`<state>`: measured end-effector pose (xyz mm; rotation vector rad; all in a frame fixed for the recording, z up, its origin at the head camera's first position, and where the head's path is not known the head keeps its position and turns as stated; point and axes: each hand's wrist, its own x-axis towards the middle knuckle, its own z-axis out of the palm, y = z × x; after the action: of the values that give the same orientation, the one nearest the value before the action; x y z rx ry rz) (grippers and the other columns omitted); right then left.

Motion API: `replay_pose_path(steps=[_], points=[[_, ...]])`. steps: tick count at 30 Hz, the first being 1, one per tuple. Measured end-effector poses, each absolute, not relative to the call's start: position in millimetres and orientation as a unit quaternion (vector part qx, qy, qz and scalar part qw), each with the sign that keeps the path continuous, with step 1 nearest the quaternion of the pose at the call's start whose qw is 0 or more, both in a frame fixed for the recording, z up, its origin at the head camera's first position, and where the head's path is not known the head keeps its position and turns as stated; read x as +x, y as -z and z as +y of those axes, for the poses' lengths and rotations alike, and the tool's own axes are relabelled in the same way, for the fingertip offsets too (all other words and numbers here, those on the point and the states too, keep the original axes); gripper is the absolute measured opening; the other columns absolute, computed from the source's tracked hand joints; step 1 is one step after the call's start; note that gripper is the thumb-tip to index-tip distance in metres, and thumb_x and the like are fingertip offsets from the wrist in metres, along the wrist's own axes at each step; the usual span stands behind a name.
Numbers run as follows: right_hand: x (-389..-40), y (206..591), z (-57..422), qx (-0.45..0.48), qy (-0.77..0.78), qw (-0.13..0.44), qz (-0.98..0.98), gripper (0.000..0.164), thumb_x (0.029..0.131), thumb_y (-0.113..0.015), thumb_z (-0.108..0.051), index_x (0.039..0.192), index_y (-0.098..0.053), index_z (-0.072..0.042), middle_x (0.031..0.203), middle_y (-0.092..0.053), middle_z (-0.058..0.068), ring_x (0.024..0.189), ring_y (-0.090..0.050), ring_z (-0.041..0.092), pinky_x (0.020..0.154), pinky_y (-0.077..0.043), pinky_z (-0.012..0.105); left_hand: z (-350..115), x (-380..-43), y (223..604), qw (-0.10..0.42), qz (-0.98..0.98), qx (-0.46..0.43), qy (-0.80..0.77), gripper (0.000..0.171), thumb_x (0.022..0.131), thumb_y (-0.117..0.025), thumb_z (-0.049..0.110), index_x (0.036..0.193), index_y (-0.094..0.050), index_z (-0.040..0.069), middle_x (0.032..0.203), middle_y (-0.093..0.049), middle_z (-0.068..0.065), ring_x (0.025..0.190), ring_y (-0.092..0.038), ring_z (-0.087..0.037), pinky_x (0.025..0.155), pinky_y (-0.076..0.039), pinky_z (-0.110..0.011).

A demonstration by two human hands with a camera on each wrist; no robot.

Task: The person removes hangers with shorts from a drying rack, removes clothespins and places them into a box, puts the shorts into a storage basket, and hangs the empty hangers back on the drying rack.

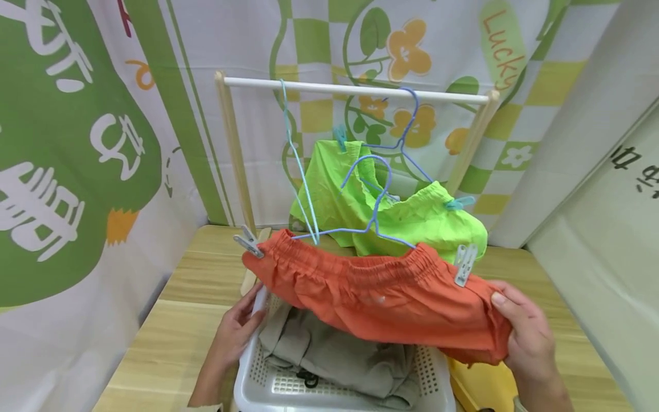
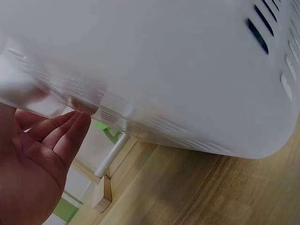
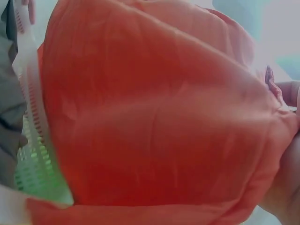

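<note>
Orange shorts [image 1: 355,280] with a gathered elastic waist hang over the basket, tilted down to the right. A blue hanger [image 1: 374,220] sits inside their waistband, its hook loose in the air. Grey clothespins [image 1: 465,265] clip the waist at both ends. My right hand [image 1: 530,332] pinches the right edge of the shorts, thumb on top; in the right wrist view the orange cloth [image 3: 150,112] fills most of the picture. My left hand [image 1: 237,332] grips the left rim of the white basket [image 1: 247,366]. Its fingers [image 2: 75,133] show at the rim in the left wrist view.
Grey folded clothing [image 1: 334,349] lies in the basket. Behind, a rack with a white rail [image 1: 355,88] holds lime-green shorts [image 1: 401,223] on a blue hanger and a bare light-blue hanger [image 1: 300,160]. A yellow container [image 1: 484,383] stands right of the basket on the wooden table [image 1: 175,326].
</note>
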<state>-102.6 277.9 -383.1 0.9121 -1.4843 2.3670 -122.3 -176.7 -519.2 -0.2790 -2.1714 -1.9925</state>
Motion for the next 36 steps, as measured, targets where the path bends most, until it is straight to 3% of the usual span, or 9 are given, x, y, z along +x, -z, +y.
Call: replay_pose_path(steps=[4, 8, 10, 16, 19, 22, 26, 36], points=[[-100.4, 374.7, 279.1, 0.266, -0.807, 0.113, -0.515, 0.054, 0.103, -0.016, 0.015, 0.122, -0.065, 0.009, 0.115, -0.071, 0.014, 0.101, -0.070, 0.017, 0.085, -0.057, 0.026, -175.6, -123.0, 520.4, 0.101, -0.731, -0.113, 0.665, 0.048, 0.097, -0.059, -0.011, 0.144, -0.048, -0.014, 0.129, -0.060, -0.034, 0.109, -0.065, -0.009, 0.087, -0.054, -0.022], [-102.8, 367.6, 281.8, 0.276, -0.824, 0.118, -0.481, 0.055, 0.103, -0.013, 0.015, 0.121, -0.065, 0.013, 0.114, -0.071, 0.017, 0.102, -0.070, 0.019, 0.088, -0.056, 0.027, -177.0, -120.9, 521.0, 0.129, -0.754, -0.106, 0.636, 0.031, 0.094, -0.059, -0.010, 0.125, -0.061, -0.015, 0.113, -0.070, -0.009, 0.100, -0.064, -0.005, 0.086, -0.052, -0.019], [-105.8, 366.7, 283.8, 0.310, -0.839, 0.104, -0.434, 0.054, 0.103, -0.009, 0.015, 0.124, -0.059, 0.020, 0.116, -0.069, 0.023, 0.105, -0.069, 0.024, 0.090, -0.056, 0.030, -178.4, -119.2, 521.6, 0.143, -0.776, -0.090, 0.608, 0.024, 0.092, -0.060, -0.009, 0.115, -0.065, -0.013, 0.103, -0.070, -0.001, 0.092, -0.062, -0.004, 0.082, -0.052, -0.020], [-107.9, 365.5, 280.5, 0.296, -0.827, 0.127, -0.460, 0.053, 0.104, -0.012, 0.014, 0.120, -0.063, 0.016, 0.113, -0.070, 0.019, 0.102, -0.069, 0.020, 0.087, -0.057, 0.027, -181.5, -117.3, 523.8, 0.135, -0.796, -0.067, 0.586, 0.019, 0.087, -0.059, -0.012, 0.104, -0.068, -0.010, 0.092, -0.067, -0.002, 0.080, -0.058, -0.005, 0.074, -0.052, -0.026], [-108.3, 364.6, 276.9, 0.272, -0.795, 0.148, -0.521, 0.052, 0.105, -0.018, 0.013, 0.117, -0.068, 0.007, 0.111, -0.071, 0.012, 0.100, -0.069, 0.015, 0.085, -0.056, 0.023, -180.8, -118.1, 524.3, 0.114, -0.776, -0.066, 0.617, 0.019, 0.088, -0.061, -0.012, 0.107, -0.066, -0.012, 0.093, -0.068, -0.001, 0.081, -0.061, -0.007, 0.075, -0.053, -0.024], [-112.6, 366.9, 274.7, 0.274, -0.780, 0.156, -0.541, 0.049, 0.105, -0.021, 0.014, 0.116, -0.067, 0.007, 0.110, -0.070, 0.011, 0.099, -0.067, 0.014, 0.084, -0.056, 0.022, -178.8, -120.3, 524.8, 0.113, -0.746, -0.095, 0.649, 0.024, 0.093, -0.061, -0.011, 0.117, -0.062, -0.015, 0.102, -0.069, 0.003, 0.092, -0.065, -0.007, 0.080, -0.054, -0.021], [-120.2, 374.5, 272.2, 0.310, -0.793, 0.148, -0.503, 0.048, 0.101, -0.018, 0.018, 0.115, -0.063, 0.015, 0.108, -0.068, 0.015, 0.097, -0.068, 0.017, 0.082, -0.056, 0.024, -178.2, -122.7, 525.7, 0.115, -0.715, -0.138, 0.676, 0.037, 0.099, -0.058, -0.010, 0.134, -0.052, -0.019, 0.119, -0.068, 0.009, 0.111, -0.064, -0.006, 0.091, -0.052, -0.021], [-123.8, 382.6, 267.3, 0.288, -0.769, 0.170, -0.545, 0.047, 0.102, -0.024, 0.016, 0.113, -0.068, 0.006, 0.108, -0.071, 0.008, 0.099, -0.068, 0.011, 0.082, -0.056, 0.022, -176.6, -121.1, 521.1, 0.115, -0.722, -0.119, 0.672, 0.035, 0.097, -0.060, -0.010, 0.130, -0.053, -0.020, 0.115, -0.068, 0.011, 0.107, -0.064, -0.005, 0.089, -0.053, -0.020]])
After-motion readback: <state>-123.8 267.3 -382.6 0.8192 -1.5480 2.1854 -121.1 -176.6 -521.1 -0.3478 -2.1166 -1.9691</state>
